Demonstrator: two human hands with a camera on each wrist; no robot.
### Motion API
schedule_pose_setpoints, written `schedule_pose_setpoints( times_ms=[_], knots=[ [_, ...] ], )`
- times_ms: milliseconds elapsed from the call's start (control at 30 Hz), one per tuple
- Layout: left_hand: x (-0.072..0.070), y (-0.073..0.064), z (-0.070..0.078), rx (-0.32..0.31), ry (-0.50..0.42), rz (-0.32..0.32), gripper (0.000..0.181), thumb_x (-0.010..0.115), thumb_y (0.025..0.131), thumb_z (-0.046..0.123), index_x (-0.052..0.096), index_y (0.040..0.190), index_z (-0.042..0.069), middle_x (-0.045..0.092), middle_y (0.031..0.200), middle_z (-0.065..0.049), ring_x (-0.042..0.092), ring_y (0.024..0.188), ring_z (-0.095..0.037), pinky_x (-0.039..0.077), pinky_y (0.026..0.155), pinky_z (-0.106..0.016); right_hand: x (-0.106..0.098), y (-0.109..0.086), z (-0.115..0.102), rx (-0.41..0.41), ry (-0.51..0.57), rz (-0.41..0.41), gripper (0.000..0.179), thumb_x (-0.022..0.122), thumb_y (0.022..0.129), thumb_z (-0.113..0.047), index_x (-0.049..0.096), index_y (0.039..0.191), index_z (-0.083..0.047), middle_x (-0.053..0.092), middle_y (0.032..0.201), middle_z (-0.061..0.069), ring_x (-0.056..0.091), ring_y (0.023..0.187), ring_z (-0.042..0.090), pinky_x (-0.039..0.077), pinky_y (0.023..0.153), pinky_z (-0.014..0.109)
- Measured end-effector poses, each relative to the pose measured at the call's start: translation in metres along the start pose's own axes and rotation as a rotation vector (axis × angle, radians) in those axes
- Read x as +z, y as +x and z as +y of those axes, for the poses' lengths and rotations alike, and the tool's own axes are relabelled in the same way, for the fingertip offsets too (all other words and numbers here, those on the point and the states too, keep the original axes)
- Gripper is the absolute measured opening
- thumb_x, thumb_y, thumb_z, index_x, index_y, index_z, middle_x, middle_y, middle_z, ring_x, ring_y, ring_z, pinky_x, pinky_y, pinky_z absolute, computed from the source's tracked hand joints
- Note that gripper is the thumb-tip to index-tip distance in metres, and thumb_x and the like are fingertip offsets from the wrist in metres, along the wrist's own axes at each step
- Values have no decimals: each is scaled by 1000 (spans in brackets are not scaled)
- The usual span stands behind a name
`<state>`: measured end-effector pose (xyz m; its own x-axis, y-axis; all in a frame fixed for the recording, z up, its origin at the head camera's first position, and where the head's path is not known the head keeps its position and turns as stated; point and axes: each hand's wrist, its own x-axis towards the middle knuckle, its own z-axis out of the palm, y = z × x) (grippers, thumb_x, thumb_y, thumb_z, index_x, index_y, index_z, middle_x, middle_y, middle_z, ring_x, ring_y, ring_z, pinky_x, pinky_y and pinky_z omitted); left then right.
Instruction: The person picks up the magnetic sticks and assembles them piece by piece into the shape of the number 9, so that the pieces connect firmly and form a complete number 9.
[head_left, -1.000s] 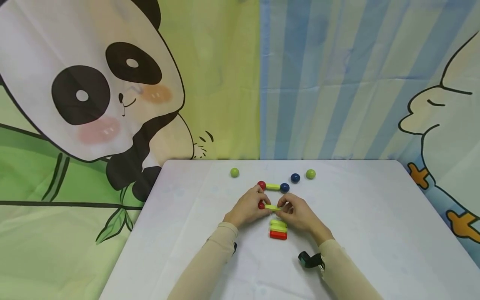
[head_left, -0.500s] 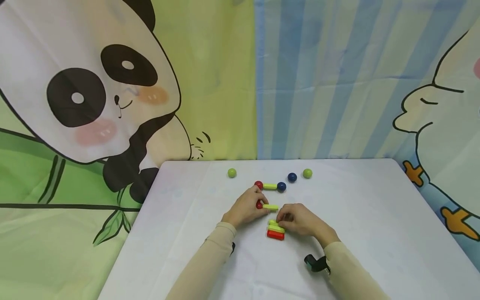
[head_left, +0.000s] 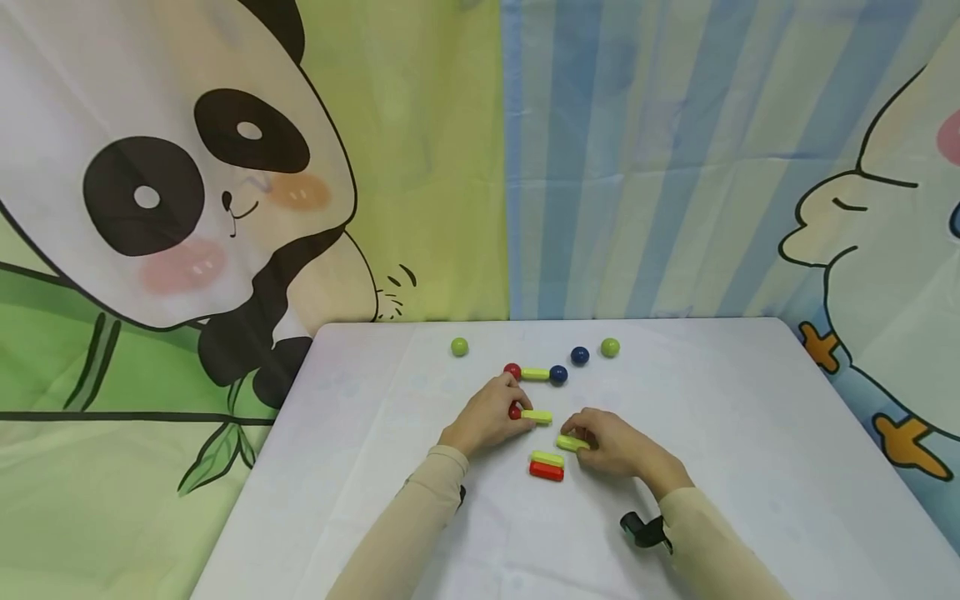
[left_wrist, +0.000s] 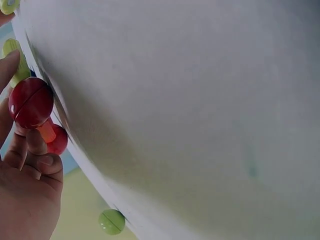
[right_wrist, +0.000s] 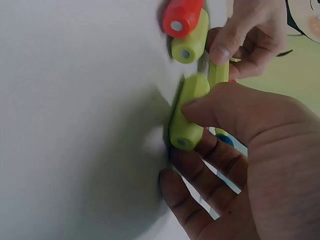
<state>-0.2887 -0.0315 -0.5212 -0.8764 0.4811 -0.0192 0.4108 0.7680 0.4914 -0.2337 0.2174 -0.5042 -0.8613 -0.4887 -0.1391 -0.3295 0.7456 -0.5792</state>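
Note:
My left hand (head_left: 491, 417) holds the nearer red ball (head_left: 515, 412), from which a yellow-green rod (head_left: 537, 417) extends rightward. In the left wrist view, an orange-red rod (left_wrist: 46, 131) links this ball to a farther red ball (left_wrist: 58, 140). From the farther ball, another yellow-green rod (head_left: 535, 374) runs to a blue ball (head_left: 558, 375). With thumb and fingers, my right hand (head_left: 618, 446) pinches a loose yellow-green rod (right_wrist: 190, 110) just above or on the table; silver discs show on rod ends. A yellow-green rod (head_left: 547, 458) and a red rod (head_left: 547, 472) lie side by side nearer me.
Along the far part of the white table (head_left: 375, 467) rest a green ball (head_left: 459, 347) on the left, then a loose blue ball (head_left: 580, 356) and another green ball (head_left: 610, 347) on the right. A printed curtain (head_left: 420, 167) hangs behind the table.
My right hand has left the rod at the held red ball, come down to the row of rods and drawn one yellow-green rod away to the right. The left hand keeps its hold.

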Motion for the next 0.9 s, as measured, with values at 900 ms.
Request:
schedule_pose_setpoints(
  times_ms=[900],
  knots=[
    [-23, 22, -2, 29, 68, 51, 38, 74, 94, 39, 69, 129, 25, 55, 132, -3, 49, 117, -25, 45, 98, -41, -6, 8, 10, 63, 206, 208, 25, 72, 96, -18, 68, 119, -10, 66, 104, 1, 61, 92, 15, 53, 82, 36]
  ],
)
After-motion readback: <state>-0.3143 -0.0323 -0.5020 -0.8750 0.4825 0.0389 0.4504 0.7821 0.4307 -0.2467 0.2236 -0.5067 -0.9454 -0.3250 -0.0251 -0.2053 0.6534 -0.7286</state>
